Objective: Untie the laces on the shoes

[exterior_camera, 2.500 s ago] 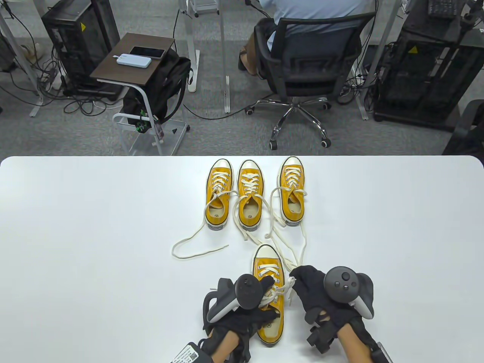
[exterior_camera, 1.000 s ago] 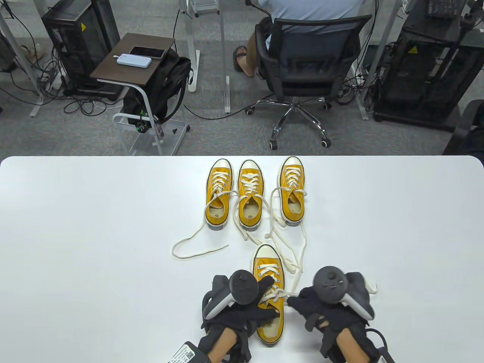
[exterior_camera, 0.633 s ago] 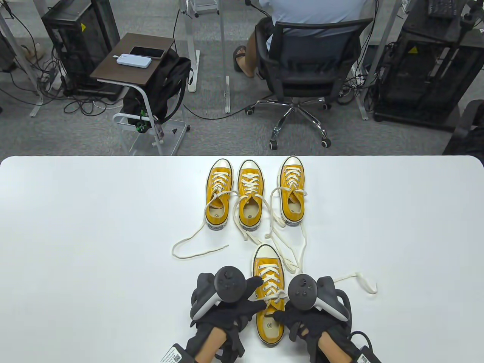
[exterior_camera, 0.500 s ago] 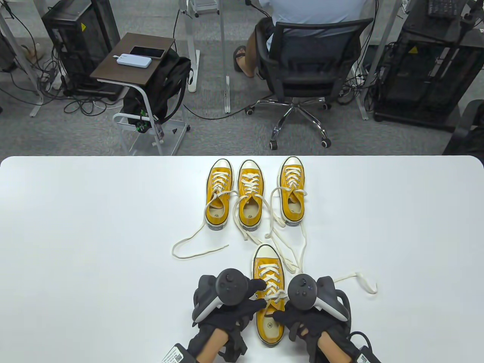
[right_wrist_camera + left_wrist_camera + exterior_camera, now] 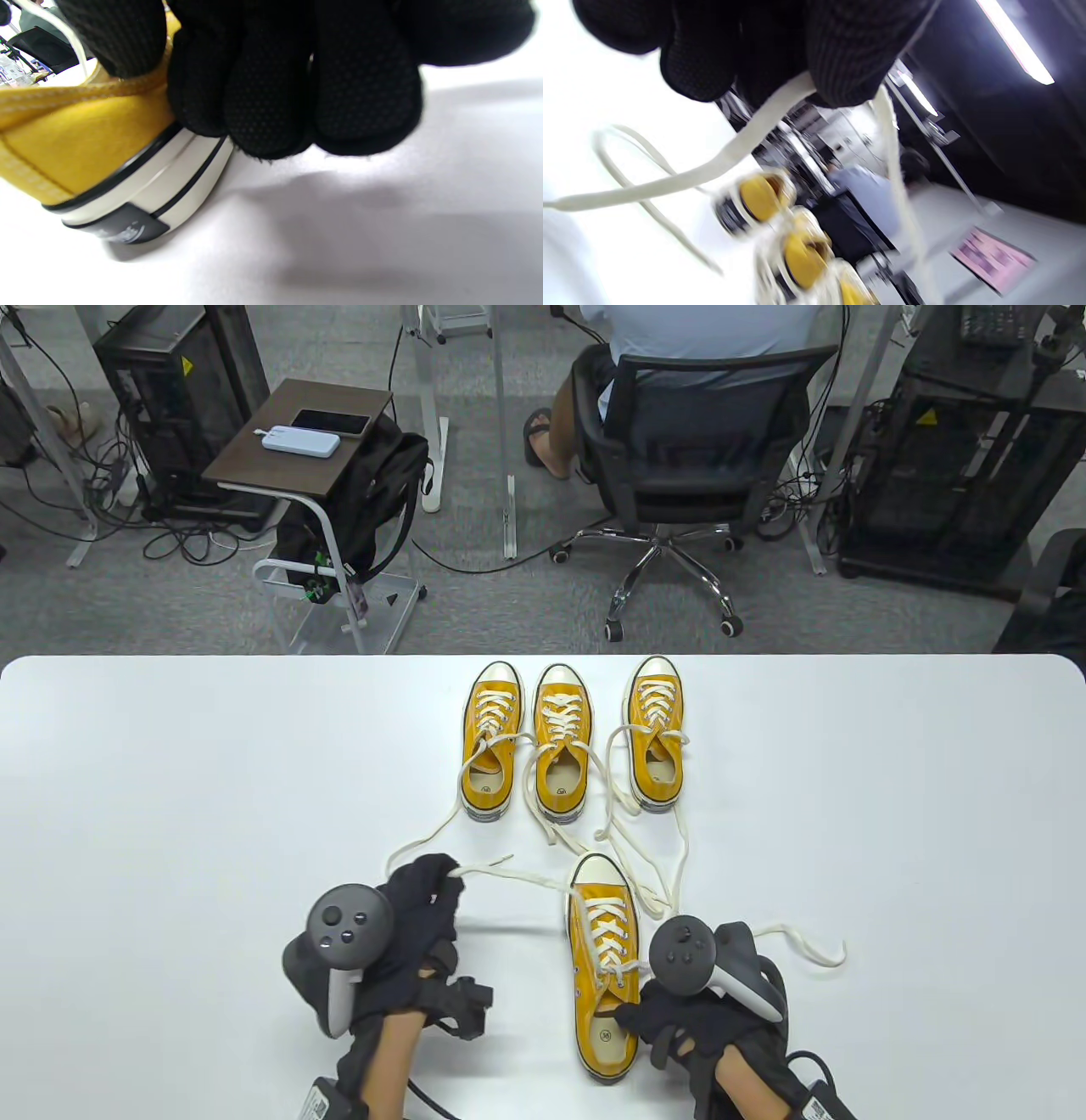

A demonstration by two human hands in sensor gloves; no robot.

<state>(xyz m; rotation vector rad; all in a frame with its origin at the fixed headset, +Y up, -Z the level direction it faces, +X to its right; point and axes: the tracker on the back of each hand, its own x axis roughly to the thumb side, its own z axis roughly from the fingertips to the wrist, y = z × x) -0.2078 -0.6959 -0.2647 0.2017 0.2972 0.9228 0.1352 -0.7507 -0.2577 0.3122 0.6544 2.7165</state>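
Observation:
A yellow sneaker (image 5: 604, 976) with cream laces stands at the near middle of the white table (image 5: 170, 780), toe pointing away. My left hand (image 5: 424, 891) is out to its left and pinches one cream lace end (image 5: 517, 881), which stretches taut from the shoe; the pinched lace (image 5: 746, 140) shows in the left wrist view. My right hand (image 5: 657, 1018) grips the shoe's right side at the collar; in the right wrist view its fingers (image 5: 271, 101) wrap the yellow canvas (image 5: 80, 144). The other lace end (image 5: 806, 946) lies loose to the right.
Three more yellow sneakers (image 5: 489, 751) (image 5: 562, 755) (image 5: 654, 734) stand in a row at the table's far middle, their loose laces (image 5: 441, 836) trailing toward me. Beyond the far edge are an office chair (image 5: 679, 466) with a seated person and a side table (image 5: 297, 432).
My left hand has pulled a lace end out from the shoe to the left, and the bow has come undone. My right hand moved in from the right and took hold of the shoe's side.

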